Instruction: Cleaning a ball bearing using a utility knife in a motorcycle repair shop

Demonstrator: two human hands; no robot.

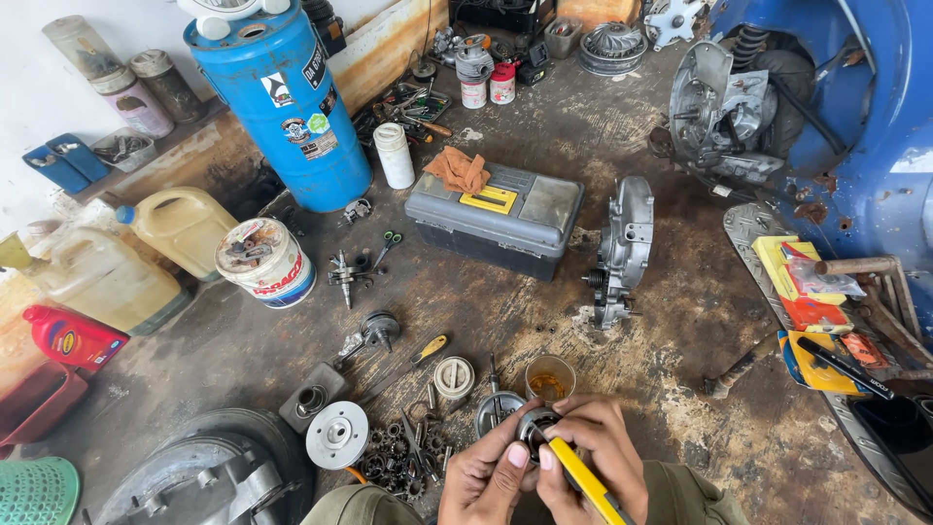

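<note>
My left hand point(484, 476) and my right hand point(591, 449) meet at the bottom centre, close over my knees. Together they grip a small round metal part point(535, 425), a ring-shaped bearing-like piece. My right hand also holds a yellow-handled tool point(581, 476) whose tip rests against that part. Just beyond my fingers on the floor stand a small glass of amber liquid point(549, 378) and a round metal cap point(454, 376).
A grey toolbox point(498, 218) with an orange rag sits mid-floor, an engine casing point(622, 249) to its right. A blue drum point(282, 102), jugs and a paint tin stand left. Gears and a flywheel point(337, 435) lie lower left. A blue scooter body point(855, 117) fills the right.
</note>
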